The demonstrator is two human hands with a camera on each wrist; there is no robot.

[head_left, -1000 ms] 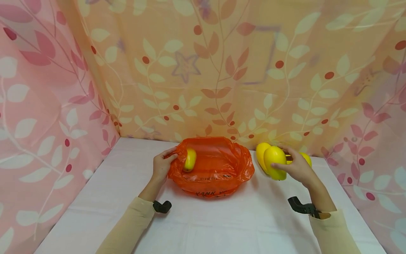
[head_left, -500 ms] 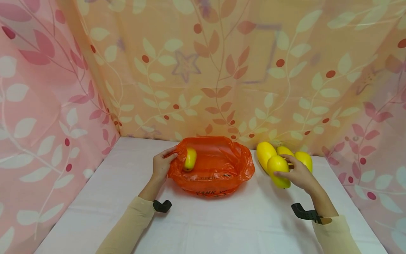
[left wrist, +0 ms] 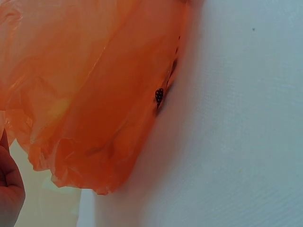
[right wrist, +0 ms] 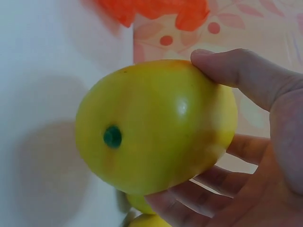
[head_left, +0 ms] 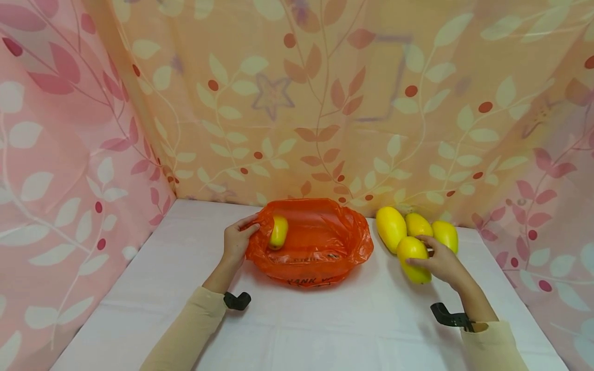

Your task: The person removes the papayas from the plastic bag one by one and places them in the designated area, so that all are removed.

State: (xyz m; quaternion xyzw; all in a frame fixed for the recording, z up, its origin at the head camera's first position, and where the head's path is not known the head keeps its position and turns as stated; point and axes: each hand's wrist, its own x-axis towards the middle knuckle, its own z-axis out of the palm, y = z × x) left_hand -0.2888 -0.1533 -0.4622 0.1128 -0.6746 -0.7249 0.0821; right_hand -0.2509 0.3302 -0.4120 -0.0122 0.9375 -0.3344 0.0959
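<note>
An orange-red plastic bag (head_left: 303,270) with dark lettering sits mouth open at the middle of the table. My left hand (head_left: 237,242) pinches its left rim. Inside, by that hand, lies one yellow mango (head_left: 279,233). On the right, my right hand (head_left: 438,262) grips another yellow mango (head_left: 410,256) between thumb and fingers. The right wrist view shows this held mango (right wrist: 151,123) close up, with a green stem spot on its end. Behind it stand a long yellow mango (head_left: 391,228) and two smaller mangoes, one near the middle (head_left: 416,224), one at right (head_left: 445,236).
A white cloth covers the table (head_left: 297,335). Patterned curtains rise along the back (head_left: 320,103) and both sides. A black camera mount sits on each wrist.
My right hand has drawn the held mango toward me and slightly right, away from the other mangoes, which now show more fully. The left hand and the bag have stayed in place.
</note>
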